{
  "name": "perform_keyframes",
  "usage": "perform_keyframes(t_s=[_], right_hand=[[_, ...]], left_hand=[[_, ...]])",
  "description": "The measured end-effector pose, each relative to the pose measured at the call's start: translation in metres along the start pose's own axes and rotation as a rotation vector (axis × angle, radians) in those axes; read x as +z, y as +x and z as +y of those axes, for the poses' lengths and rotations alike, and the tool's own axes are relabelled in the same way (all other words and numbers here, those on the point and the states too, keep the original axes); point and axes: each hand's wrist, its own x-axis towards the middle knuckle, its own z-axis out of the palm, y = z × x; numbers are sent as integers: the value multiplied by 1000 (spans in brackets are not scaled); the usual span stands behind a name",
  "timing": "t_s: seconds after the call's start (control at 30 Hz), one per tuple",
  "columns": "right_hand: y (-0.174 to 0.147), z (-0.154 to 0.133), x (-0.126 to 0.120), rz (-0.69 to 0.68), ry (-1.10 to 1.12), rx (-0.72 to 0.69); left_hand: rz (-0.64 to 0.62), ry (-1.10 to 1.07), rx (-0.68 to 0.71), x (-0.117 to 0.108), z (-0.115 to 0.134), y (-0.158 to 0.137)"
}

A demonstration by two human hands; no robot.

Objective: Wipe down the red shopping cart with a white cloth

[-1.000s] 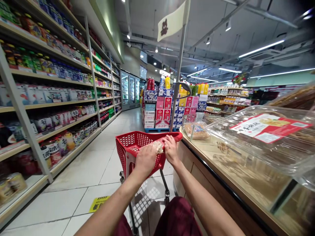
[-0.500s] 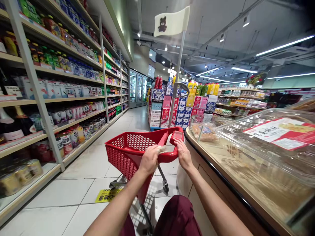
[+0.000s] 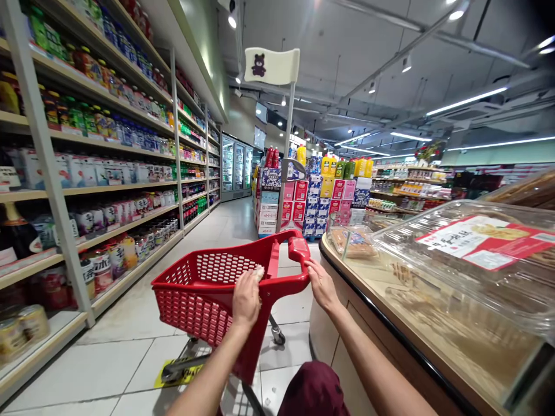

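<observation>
A red plastic shopping cart stands close in front of me, turned so that its basket points left. My left hand is closed at the basket's near rim, with a small crumpled white wipe showing past its fingertips. Whether it is paper or cloth I cannot tell. With its fingers curled over the end of the cart's red handle, my right hand grips the corner. A pole rises from the cart and bears a cream flag with a brown bear.
Drink shelves line the left side. Along my right runs a wooden display counter with clear food boxes. Stacked drink cartons stand ahead. Beneath the cart, a yellow sticker lies on the tiled floor.
The cart has swung round, its basket shifting left and nearer. My left hand has moved left, off the handle area to the basket rim. My right hand stays at the handle's end.
</observation>
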Motion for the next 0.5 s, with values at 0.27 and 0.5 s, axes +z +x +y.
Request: perform_keyframes(t_s=[0.27, 0.5], right_hand=[[2, -10, 6, 74, -121, 74], [4, 9, 4, 181, 3, 85]], left_hand=[[-115, -3, 171, -3, -3, -1], [-128, -7, 227, 14, 10, 1]])
